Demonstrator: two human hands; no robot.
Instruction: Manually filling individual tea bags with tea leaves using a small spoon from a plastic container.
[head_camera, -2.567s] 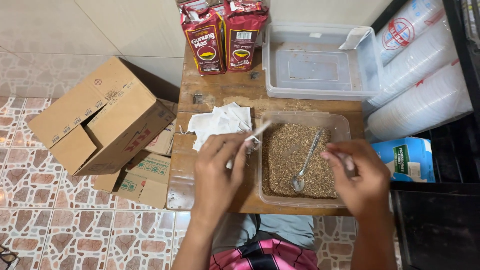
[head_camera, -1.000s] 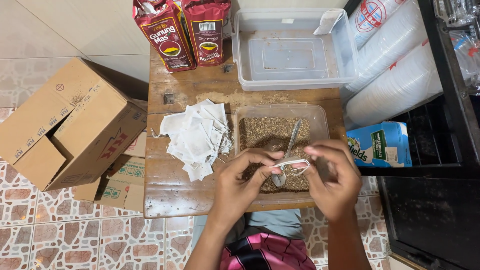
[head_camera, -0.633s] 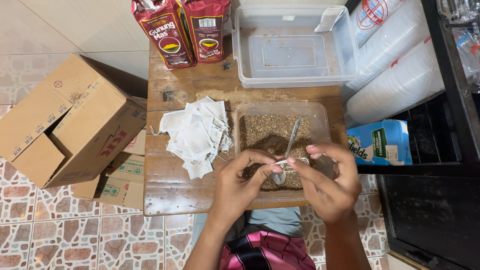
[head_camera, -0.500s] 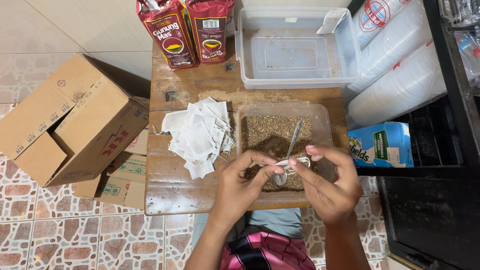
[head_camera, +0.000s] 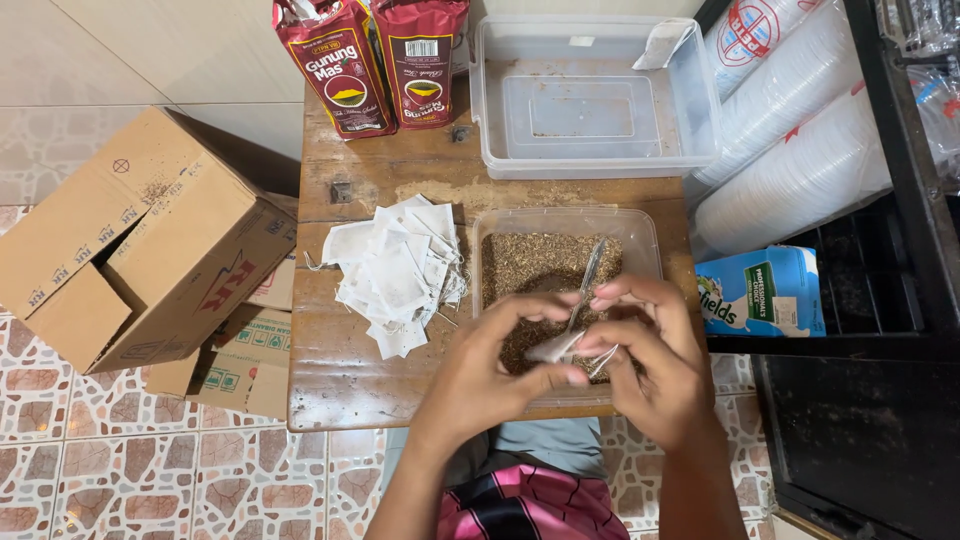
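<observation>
1. White paper sachet (head_camera: 553, 347), pinched between the fingers of both hands, held just above the near part of the tub (head_camera: 645, 232).
2. Left hand (head_camera: 480, 375): thumb and forefinger closed on the sachet's left end.
3. Right hand (head_camera: 655, 360): fingers curled, gripping the sachet's right end.
4. Clear tub on the wooden table (head_camera: 345, 385), filled with dry brown tea leaves (head_camera: 525, 262); a metal spoon (head_camera: 588, 275) lies in them, its bowl hidden behind the hands.
5. Pile of empty sachets (head_camera: 395, 272), just left of the tub.
6. Second clear tub (head_camera: 590, 100), farther back, holding one sachet in its corner.
7. Two red packets (head_camera: 380, 60), upright at the far edge.
8. Cardboard box (head_camera: 140, 240) on the floor, left of the table.
</observation>
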